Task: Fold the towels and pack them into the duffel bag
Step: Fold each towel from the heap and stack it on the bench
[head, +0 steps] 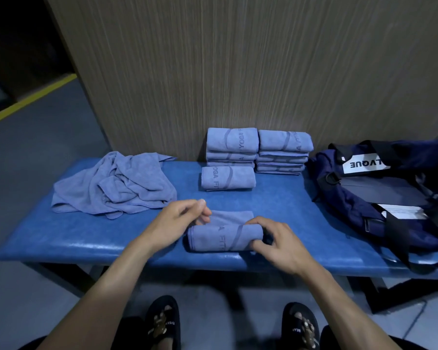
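Bench point(61, 238): loose towels point(114, 184) at left; 2 stacks of folded towels point(257, 150) at back centre, against the wall point(238, 59); 1 folded towel point(228, 178) before them; another towel point(225, 234) at front centre; duffel bag point(379, 195) at right.

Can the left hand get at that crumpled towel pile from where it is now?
Probably yes. The left hand hovers at the half-folded towel, and only bare bench lies between it and the crumpled towel pile on its side. Nothing blocks the way.

Periwinkle towels point(232, 176), navy duffel bag point(359, 195)
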Action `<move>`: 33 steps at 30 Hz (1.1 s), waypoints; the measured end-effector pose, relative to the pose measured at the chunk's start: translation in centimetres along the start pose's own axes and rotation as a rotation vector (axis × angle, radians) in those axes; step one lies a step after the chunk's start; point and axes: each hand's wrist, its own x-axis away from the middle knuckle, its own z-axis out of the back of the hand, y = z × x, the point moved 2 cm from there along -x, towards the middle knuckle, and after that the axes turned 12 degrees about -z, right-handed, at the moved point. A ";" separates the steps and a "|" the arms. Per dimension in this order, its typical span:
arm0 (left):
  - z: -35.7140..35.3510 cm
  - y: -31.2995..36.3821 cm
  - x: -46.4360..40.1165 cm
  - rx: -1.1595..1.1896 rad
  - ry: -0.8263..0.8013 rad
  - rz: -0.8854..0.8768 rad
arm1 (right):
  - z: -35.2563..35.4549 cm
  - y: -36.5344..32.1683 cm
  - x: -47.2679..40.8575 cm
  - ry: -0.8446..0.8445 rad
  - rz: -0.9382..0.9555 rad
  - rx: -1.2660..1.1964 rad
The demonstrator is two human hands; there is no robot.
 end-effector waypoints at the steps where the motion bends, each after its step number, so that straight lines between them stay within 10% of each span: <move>1: -0.2 0.2 1.1 -0.004 -0.059 -0.003 | 0.0 0.0 -0.1 -0.003 -0.010 -0.023; 14: -2.1 -3.6 0.9 -0.268 0.274 0.171 | -0.9 -0.5 -1.8 0.111 -0.352 -0.234; 33: -2.4 -3.4 -1.0 -0.702 0.303 0.242 | -2.5 -0.5 -3.5 0.272 -0.548 0.073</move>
